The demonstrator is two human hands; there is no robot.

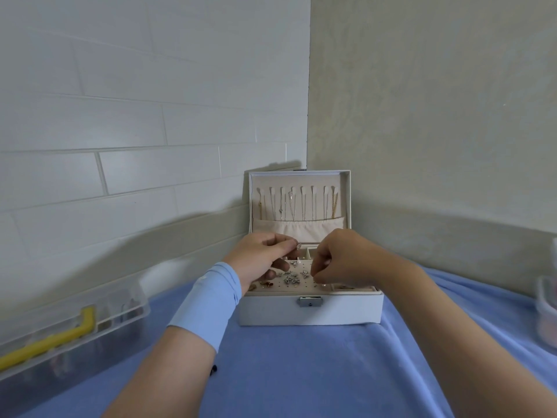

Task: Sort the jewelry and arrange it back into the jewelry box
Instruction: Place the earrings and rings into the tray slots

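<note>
A white jewelry box (340, 312) stands open on the blue cloth, its lid upright against the wall corner. Several thin chains (297, 206) hang from hooks inside the lid above a cloth pocket. The beige tray holds several small silver earrings (291, 278) and gold pieces (265, 284). My left hand (259, 256) hovers over the tray's left side and pinches a small silver earring (299, 245) between thumb and forefinger. My right hand (343, 259) is over the tray's right side with fingers curled, fingertips down at the tray; what they pinch is too small to tell.
A clear plastic organizer (69, 330) with a yellow handle lies at the left on the blue cloth (301, 372). Another clear container (547, 300) shows at the right edge. Tiled wall is behind and left, plain wall on the right.
</note>
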